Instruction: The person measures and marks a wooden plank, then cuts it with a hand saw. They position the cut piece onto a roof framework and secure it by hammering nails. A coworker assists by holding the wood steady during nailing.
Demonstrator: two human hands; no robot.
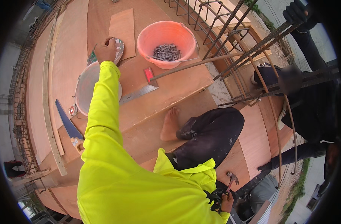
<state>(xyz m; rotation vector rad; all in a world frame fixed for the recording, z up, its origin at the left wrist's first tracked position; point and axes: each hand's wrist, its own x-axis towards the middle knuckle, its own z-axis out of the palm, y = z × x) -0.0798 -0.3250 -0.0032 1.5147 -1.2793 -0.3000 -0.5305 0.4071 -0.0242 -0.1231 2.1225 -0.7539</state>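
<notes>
My left hand (106, 50), at the end of a yellow sleeve, is closed over a green and white plastic bag (120, 50). Whether its fingers grip the bag or something smaller is hidden. Under that forearm stands a pale round bucket (88, 89). An orange bucket (150, 33) with many loose nails (166, 52) stands to the right of the hand. Low at my right side, my right hand (226, 203) is wrapped round the handle of a claw hammer (233, 178), its head pointing up.
A blue handsaw (67, 119), a tape measure (72, 109) and a red-handled square (140, 93) lie on the plywood (170, 80). Bent rebar (230, 59) crosses the right side. Beyond it, a person in dark clothes has a gloved hand (299, 16) at the bars. My bare foot (169, 125) rests on a lower board.
</notes>
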